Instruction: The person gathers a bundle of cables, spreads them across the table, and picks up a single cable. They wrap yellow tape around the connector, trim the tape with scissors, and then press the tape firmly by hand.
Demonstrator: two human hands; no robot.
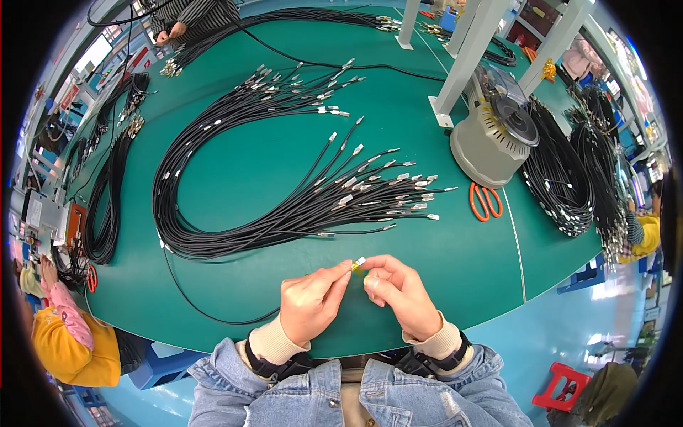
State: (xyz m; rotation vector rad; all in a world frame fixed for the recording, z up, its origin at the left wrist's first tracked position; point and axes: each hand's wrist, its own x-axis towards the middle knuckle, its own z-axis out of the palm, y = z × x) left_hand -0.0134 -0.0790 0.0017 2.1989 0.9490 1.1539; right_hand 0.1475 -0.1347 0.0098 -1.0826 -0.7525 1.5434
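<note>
My left hand [311,299] is closed in a pinch on the end of a thin black cable [186,297], which loops from the bundle's left side to my wrist. A small white and yellow tip [358,262] sticks out past its fingertips. Right beside that tip, my right hand [404,293] has its index finger stretched toward it and its thumb apart, with nothing seen between them; whether the finger touches the tip I cannot tell. Beyond both hands lies a curved bundle of black cables [213,238], with white tags and metal ends fanned out to the right.
Orange-handled scissors [486,202] lie by a grey machine [491,142] at the right. More black cable bundles [562,174] hang past it, and another bundle [107,206] lies left on the green table [284,178]. Metal posts [466,64] rise behind. Co-workers sit at left and far side.
</note>
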